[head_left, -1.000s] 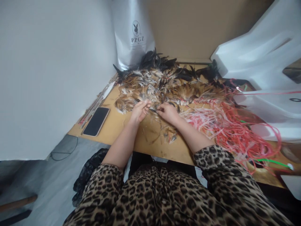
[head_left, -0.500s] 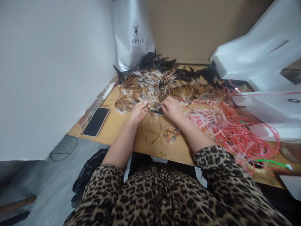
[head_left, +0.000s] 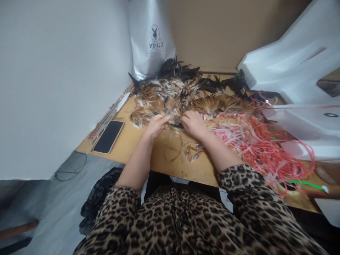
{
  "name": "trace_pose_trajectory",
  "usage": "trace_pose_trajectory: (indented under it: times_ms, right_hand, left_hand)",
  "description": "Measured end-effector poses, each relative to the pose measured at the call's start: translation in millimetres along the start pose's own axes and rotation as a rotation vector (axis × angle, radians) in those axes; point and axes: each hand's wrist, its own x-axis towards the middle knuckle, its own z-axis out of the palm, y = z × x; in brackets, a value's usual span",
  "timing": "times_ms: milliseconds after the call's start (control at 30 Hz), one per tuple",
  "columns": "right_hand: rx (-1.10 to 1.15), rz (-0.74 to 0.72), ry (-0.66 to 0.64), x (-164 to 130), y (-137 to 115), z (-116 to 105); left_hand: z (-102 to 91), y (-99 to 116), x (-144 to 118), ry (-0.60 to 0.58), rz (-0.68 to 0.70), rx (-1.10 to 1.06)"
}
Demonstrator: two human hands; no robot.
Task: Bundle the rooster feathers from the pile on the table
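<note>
Where the two hands meet at the near edge of the feather pile (head_left: 172, 97), a small dark feather (head_left: 175, 124) bridging them, long axis roughly left to right across the counter (head_left: 138, 147). Left hand (head_left: 156, 124) curled, fingertips pinched together on the feather's left end, at the fringe of the brown and white plumes. Right hand (head_left: 193, 123) palm down, fingers bunched over the right end; whether actually clamped on it or only pressing, cannot tell, the tips being hidden under the knuckles. Both about equally near, the feather lying straight between them. Just short of the hands, a few loose feathers (head_left: 191, 153) scattered on the bare wood. Off to the right, touching the pile, a tangle of red and pink strips (head_left: 255, 141). Well apart on the left, a dark phone (head_left: 108, 136) lying flat; behind the pile, a white bag (head_left: 152, 39) standing upright.
</note>
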Motion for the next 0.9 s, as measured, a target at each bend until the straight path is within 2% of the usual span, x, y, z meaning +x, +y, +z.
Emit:
trace_pose_trajectory:
  times_ms: [200,400,567,700,767,900]
  right_hand:
    - [0.036,0.007,-0.04,0,0,0]
    - [0.209,0.08,0.001,0,0,0]
    - [0.595,0.242,0.081,3,-2,3]
    - [1.102,0.527,0.158,7,-4,8]
    - [1.281,0.639,0.151,9,-6,9]
    - [1.342,0.689,0.069,10,-14,10]
  left_hand:
    - [3.6,-5,3,0.048,0.118,0.266]
    - [8.9,-8,4,0.065,0.133,0.31]
    - [9.8,-14,7,0.082,0.114,0.31]
    - [8.5,-18,10,0.173,0.072,0.144]
    - [8.2,-18,10,0.208,0.061,0.037]
    - [10.2,-19,10,0.233,0.081,-0.034]
